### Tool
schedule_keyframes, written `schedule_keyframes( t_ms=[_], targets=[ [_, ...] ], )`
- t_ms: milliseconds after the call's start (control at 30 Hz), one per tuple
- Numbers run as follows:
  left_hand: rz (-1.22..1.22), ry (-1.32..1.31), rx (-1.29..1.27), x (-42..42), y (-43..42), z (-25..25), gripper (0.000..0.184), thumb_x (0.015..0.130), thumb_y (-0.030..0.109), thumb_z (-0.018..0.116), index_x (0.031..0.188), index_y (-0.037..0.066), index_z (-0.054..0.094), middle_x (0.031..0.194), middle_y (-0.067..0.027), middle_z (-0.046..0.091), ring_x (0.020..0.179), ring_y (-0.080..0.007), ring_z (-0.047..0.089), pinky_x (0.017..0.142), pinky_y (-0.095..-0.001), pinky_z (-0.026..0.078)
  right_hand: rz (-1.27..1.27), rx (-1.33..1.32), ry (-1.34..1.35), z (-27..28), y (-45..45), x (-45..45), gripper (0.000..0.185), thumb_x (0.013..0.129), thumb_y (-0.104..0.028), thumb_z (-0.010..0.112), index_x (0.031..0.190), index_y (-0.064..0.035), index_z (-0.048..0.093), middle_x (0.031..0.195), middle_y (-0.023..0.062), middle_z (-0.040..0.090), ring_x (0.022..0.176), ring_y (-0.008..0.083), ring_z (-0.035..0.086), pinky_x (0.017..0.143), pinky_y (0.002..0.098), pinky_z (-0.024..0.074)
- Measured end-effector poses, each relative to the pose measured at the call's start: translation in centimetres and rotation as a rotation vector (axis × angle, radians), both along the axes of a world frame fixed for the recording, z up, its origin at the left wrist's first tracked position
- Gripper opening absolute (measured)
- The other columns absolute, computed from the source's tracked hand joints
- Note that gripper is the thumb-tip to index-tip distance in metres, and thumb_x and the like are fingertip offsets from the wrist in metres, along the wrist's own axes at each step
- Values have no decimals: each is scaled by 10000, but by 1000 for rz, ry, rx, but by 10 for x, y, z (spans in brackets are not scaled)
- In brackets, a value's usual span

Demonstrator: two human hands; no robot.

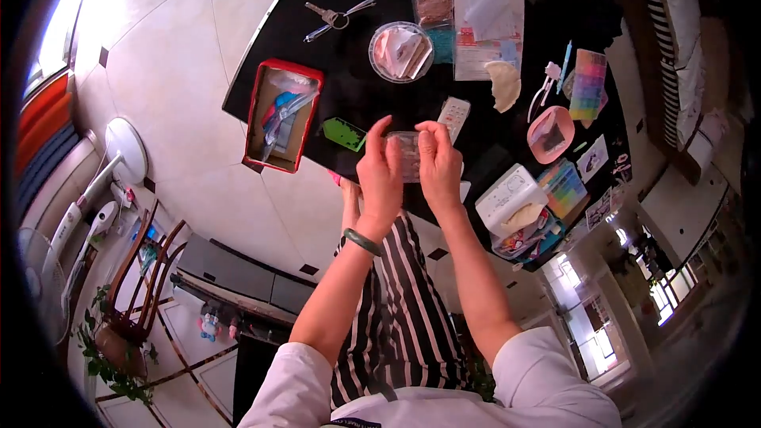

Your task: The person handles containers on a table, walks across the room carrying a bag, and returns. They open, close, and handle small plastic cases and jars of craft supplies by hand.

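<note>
Gently pinch the clear case (pixel 409 157) from both sides with even pressure, level and with your thumbs off its middle, since it sits between your hands by the table's (pixel 349 43) near edge: your left hand (pixel 379 178) grasps one side, your right hand (pixel 441 170) the other. Counted, you have one case, one remote (pixel 454 116), one green tag (pixel 343 134), one red box (pixel 292 66), one pink bowl (pixel 537 143) and two round tubs (pixel 372 54).
</note>
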State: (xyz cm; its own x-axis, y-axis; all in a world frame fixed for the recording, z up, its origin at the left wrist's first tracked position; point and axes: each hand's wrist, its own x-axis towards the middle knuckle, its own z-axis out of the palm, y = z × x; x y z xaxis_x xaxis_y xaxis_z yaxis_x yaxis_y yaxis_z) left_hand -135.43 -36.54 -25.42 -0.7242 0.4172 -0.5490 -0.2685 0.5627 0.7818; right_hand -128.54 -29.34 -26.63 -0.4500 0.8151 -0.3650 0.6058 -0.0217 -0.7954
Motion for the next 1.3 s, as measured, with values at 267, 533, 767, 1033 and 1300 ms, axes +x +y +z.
schedule_keyframes(
  t_ms=[267,533,767,1033,1300],
  targets=[
    [59,109,17,13,-6,-10,202,977,177,447,1016,33,583,778,-152,624,663,-257,597,610,-341,466,84,3,-61,-6,-8,11,176,963,-214,490,936,-50,548,753,147,635,702,348,639,591,390,495],
    [-17,197,-8,10,-9,-19,182,977,166,443,1009,47,576,776,-156,623,665,-306,610,593,-366,468,2,-78,-5,-9,-12,8,224,945,-256,546,955,-32,535,787,137,645,706,290,652,608,351,493],
    [-258,567,69,-28,35,-27,628,803,148,691,1330,32,368,1336,-215,396,1201,-373,415,1024,-404,340,-190,35,-40,-22,23,9,207,944,-236,552,962,-34,516,785,138,639,719,281,647,630,352,488],
    [-412,775,-102,-71,88,-55,908,703,200,786,1426,76,251,1423,-269,261,1278,-445,331,1056,-456,318,-215,66,-104,-31,79,2,287,903,-291,609,907,-14,536,792,145,655,734,294,654,652,366,498],
    [-436,656,-119,-75,87,-63,725,756,161,693,1376,28,341,1337,-202,433,1196,-362,469,976,-389,423,-115,119,-162,-25,102,-20,349,862,-346,639,859,-8,554,752,188,655,712,384,640,636,443,499]
  ],
)
